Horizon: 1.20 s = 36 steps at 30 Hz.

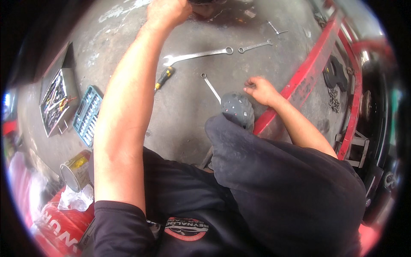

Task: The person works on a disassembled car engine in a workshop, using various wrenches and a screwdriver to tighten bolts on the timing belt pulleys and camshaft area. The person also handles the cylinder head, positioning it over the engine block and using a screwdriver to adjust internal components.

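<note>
My left arm reaches forward to the top edge, where my left hand [169, 12] is closed like a fist. A dark object [207, 1] lies right beside its fingers, mostly cut off by the edge; what the hand grips is hidden. My right hand [262, 90] hovers beside the red metal beam [306, 79], fingers loosely bent and apart, with nothing visible in it. Between the arms, a large combination wrench [197, 55] and a smaller wrench [255, 46] lie on the concrete floor. Another wrench [210, 88] points toward my shoe [236, 110]. A black-and-yellow screwdriver [164, 78] lies against my left forearm's outline.
On the left stand a metal toolbox [58, 100] full of tools and a blue socket set case [87, 115]. Nearer are a can [75, 173] and crumpled white plastic [77, 198]. A small T-shaped tool [276, 29] lies far right; a chain [334, 99] lies beyond the beam.
</note>
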### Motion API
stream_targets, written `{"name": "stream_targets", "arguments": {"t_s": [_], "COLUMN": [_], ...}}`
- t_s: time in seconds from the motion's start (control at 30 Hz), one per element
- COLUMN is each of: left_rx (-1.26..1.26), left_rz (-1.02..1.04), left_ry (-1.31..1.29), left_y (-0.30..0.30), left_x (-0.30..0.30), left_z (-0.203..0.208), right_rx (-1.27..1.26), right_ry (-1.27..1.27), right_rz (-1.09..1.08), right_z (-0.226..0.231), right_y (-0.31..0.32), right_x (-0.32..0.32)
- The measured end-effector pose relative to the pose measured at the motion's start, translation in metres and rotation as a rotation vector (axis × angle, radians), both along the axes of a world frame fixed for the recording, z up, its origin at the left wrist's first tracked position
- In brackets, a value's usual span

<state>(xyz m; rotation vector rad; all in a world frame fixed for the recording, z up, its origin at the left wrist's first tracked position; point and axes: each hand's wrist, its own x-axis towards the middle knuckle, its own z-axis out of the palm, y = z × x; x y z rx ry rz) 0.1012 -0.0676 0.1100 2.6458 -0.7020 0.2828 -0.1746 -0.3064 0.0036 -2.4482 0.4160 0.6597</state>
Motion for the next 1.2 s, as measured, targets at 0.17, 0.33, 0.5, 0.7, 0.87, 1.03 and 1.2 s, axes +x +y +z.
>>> {"name": "stream_targets", "arguments": {"t_s": [0.17,0.33,0.5,0.7,0.87,1.03,1.2], "left_rx": [0.060,0.071,0.069,0.102,0.113,0.132,0.142], "left_rz": [-0.047,-0.012,0.029,0.002,-0.019,-0.011,-0.008], "left_ry": [-0.053,0.038,0.027,-0.010,-0.040,-0.074,-0.090], "left_y": [0.004,0.007,0.004,0.005,0.001,0.001,0.000], "left_x": [0.000,-0.008,-0.014,-0.006,-0.008,-0.009,-0.009], "left_z": [-0.013,-0.023,-0.030,-0.029,-0.027,-0.028,-0.031], "right_rx": [0.028,-0.031,-0.014,0.011,0.011,0.018,0.006], "right_ry": [-0.001,0.031,0.062,0.069,0.074,0.084,0.071], "right_rz": [-0.017,0.015,-0.001,-0.051,-0.056,-0.061,-0.059], "right_z": [-0.009,-0.016,-0.022,-0.025,-0.027,-0.026,-0.027], "right_y": [-0.003,-0.001,-0.002,-0.004,-0.007,-0.005,-0.006], "right_x": [-0.004,-0.011,-0.020,-0.017,-0.019,-0.017,-0.018]}}
